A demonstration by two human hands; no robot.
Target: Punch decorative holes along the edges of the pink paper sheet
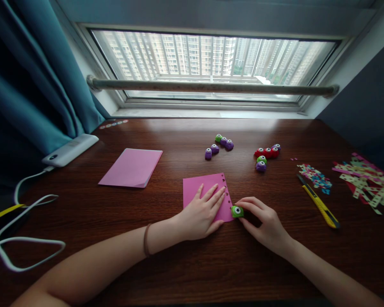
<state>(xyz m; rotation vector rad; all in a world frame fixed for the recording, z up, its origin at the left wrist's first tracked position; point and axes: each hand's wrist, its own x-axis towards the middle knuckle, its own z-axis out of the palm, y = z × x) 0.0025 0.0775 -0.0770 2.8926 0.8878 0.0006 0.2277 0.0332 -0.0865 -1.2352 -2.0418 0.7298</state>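
A sheet of pink paper (192, 189) lies on the dark wooden desk, with a row of small punched shapes along its right edge. My left hand (201, 212) rests flat on this sheet, fingers spread. Between the thumb and fingers of my right hand (265, 221) is a green craft punch (237, 212) with a star mark on top. The punch sits at the sheet's lower right edge, just below the punched row. Whether its slot is around the paper is hidden.
A stack of pink paper (131, 167) lies left. Several punches (229, 145) stand behind, more (268, 152) to their right. At right are a yellow utility knife (320, 205), confetti (316, 177) and punched paper strips (368, 179). A white power bank (71, 150) with a cable (28, 239) sits far left.
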